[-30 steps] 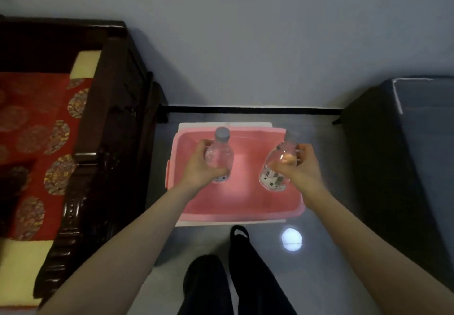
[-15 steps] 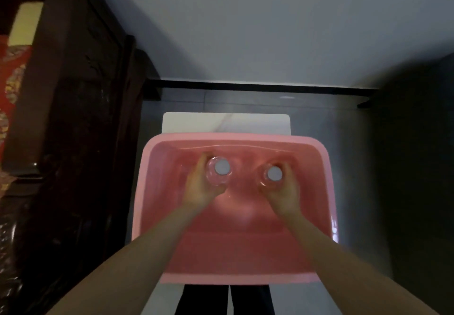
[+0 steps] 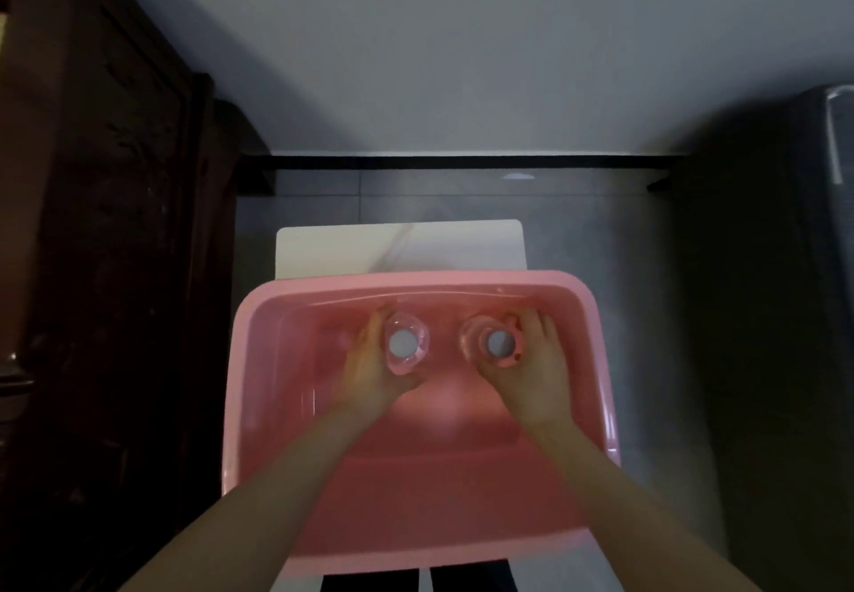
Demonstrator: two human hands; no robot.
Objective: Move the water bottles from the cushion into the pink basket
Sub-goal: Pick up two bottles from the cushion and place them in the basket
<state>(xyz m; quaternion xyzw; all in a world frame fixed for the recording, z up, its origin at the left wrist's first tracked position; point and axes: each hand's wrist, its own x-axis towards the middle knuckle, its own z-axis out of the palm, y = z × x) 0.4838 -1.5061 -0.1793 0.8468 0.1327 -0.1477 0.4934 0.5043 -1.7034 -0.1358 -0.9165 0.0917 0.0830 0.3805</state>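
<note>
I look straight down into the pink basket [image 3: 259,406]. Two clear water bottles with grey caps stand upright inside it near the far wall. My left hand [image 3: 369,374] grips the left bottle [image 3: 403,344] around its body. My right hand [image 3: 536,374] grips the right bottle [image 3: 497,343] the same way. Only the caps and shoulders of the bottles show from above. The cushion is out of view.
The basket rests on a white board [image 3: 397,245] on the grey tiled floor. Dark carved wooden furniture [image 3: 115,268] stands close on the left. A dark piece of furniture [image 3: 762,314] stands on the right. A pale wall rises behind.
My view has dropped over the basket. Both bottles went from held above the basket to upright and low inside it, still in my hands.
</note>
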